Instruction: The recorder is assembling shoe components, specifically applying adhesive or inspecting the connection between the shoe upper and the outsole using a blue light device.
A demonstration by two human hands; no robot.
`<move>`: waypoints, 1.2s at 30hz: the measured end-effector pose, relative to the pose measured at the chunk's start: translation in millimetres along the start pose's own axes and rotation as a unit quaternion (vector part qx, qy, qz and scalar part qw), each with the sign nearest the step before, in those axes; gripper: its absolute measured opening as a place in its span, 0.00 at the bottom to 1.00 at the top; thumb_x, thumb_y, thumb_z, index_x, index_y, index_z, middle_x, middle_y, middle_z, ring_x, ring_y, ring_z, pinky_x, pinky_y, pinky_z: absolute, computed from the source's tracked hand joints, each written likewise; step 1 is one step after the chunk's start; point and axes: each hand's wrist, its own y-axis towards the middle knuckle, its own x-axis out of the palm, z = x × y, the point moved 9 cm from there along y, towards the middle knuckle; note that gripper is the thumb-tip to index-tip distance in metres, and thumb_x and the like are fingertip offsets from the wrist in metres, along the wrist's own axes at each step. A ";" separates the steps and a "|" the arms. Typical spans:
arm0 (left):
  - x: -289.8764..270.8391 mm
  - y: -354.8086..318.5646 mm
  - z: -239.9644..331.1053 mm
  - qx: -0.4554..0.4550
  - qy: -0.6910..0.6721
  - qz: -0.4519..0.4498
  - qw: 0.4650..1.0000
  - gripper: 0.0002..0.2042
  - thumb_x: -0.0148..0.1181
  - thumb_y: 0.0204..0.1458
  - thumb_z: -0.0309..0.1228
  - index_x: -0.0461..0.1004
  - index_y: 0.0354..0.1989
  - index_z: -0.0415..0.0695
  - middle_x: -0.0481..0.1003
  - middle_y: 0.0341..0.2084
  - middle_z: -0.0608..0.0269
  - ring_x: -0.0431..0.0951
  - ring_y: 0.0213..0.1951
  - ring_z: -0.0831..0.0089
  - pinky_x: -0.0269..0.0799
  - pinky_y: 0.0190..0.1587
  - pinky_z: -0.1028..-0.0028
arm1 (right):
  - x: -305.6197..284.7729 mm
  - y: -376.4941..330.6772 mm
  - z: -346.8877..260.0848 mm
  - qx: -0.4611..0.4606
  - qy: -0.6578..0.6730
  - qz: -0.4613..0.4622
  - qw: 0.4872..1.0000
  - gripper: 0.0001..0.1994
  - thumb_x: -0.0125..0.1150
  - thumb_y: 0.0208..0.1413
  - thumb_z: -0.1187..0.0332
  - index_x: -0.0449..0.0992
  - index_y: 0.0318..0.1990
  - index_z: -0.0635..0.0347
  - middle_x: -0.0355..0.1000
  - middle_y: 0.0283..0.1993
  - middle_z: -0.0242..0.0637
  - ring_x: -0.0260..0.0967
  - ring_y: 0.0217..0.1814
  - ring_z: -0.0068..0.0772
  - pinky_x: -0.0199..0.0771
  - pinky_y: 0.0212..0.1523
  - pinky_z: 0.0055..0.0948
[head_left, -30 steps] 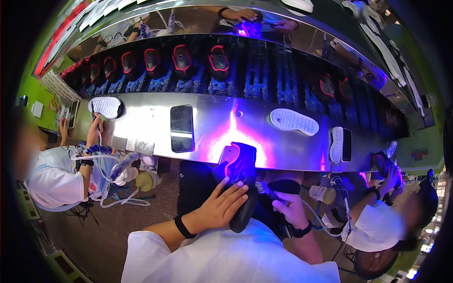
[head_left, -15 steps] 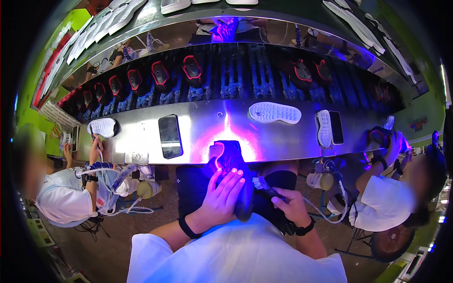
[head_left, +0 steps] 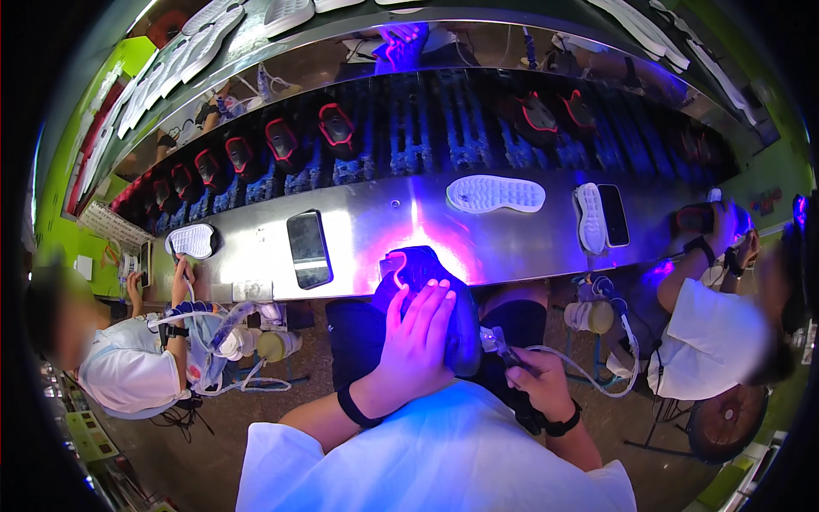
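Observation:
A dark shoe upper (head_left: 465, 328) with a bright orange-pink curved line stands tilted between my lap and the table's front edge, under violet light. My left hand (head_left: 416, 341) holds it, with long fingers laid along its side and the thumb hidden. Just right of the shoe, my right hand (head_left: 543, 382) is closed round the dark handle of a brush (head_left: 493, 340). The brush's pale head points at the shoe and is slightly apart from it. A pale hose (head_left: 589, 382) curves away from behind the right hand.
On the metal table (head_left: 358, 256) lie a phone (head_left: 309, 249), a white sole (head_left: 496, 194), and another sole (head_left: 590, 219) beside a second phone (head_left: 612, 215). Behind runs a dark rack (head_left: 435, 128) with several shoe uppers. Co-workers sit left and right; the left one's hand touches a sole (head_left: 191, 241).
The shoe upper has turned more upright, and my left hand has moved slightly right with it. My right hand and the brush have shifted right and a little down.

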 end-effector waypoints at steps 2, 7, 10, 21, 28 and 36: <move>2.0 7.2 2.0 -0.001 0.006 -0.002 1.000 0.41 0.67 0.38 0.31 0.63 0.66 0.32 0.65 0.66 0.42 0.66 0.69 0.50 0.50 0.70 0.41 | -3.9 -7.1 1.3 0.008 0.007 0.009 1.000 0.19 0.67 0.62 0.67 0.79 0.58 0.66 0.73 0.28 0.26 0.69 0.31 0.16 0.69 0.35 0.20; 8.2 24.6 6.0 -0.010 0.014 0.011 1.000 0.41 0.70 0.41 0.35 0.64 0.65 0.32 0.68 0.63 0.43 0.68 0.67 0.50 0.52 0.69 0.42 | -16.3 -24.0 6.0 0.034 0.035 0.076 0.996 0.20 0.68 0.61 0.69 0.78 0.58 0.67 0.73 0.30 0.27 0.69 0.32 0.15 0.69 0.36 0.20; 8.4 36.2 7.4 -0.018 0.043 0.035 0.998 0.39 0.73 0.42 0.40 0.66 0.63 0.34 0.72 0.59 0.45 0.73 0.63 0.51 0.56 0.67 0.45 | -19.6 -25.7 -3.7 0.025 0.015 0.120 0.992 0.20 0.70 0.60 0.71 0.78 0.58 0.68 0.74 0.31 0.27 0.68 0.33 0.15 0.69 0.35 0.20; 2.8 79.9 -11.4 -0.040 -0.011 0.042 0.998 0.46 0.80 0.32 0.46 0.68 0.61 0.36 0.75 0.55 0.50 0.75 0.59 0.55 0.57 0.66 0.46 | -41.7 9.4 -103.7 -0.132 -0.283 0.173 0.934 0.18 0.70 0.54 0.76 0.82 0.53 0.59 0.65 0.24 0.35 0.62 0.24 0.26 0.63 0.29 0.26; -5.5 104.9 -48.6 -0.061 -0.078 0.003 0.995 0.47 0.82 0.30 0.47 0.68 0.61 0.38 0.75 0.54 0.48 0.76 0.58 0.51 0.62 0.64 0.47 | -36.0 51.7 -135.8 -0.176 -0.361 0.114 0.909 0.18 0.71 0.53 0.74 0.82 0.53 0.61 0.66 0.24 0.37 0.63 0.24 0.30 0.63 0.28 0.28; -2.9 104.9 -103.2 -0.020 0.027 -0.160 0.987 0.47 0.77 0.38 0.46 0.63 0.67 0.36 0.75 0.45 0.52 0.80 0.46 0.56 0.72 0.52 0.58 | -37.3 106.4 -104.9 -0.177 -0.215 0.102 0.955 0.19 0.71 0.56 0.74 0.79 0.56 0.67 0.76 0.33 0.33 0.71 0.32 0.22 0.71 0.37 0.22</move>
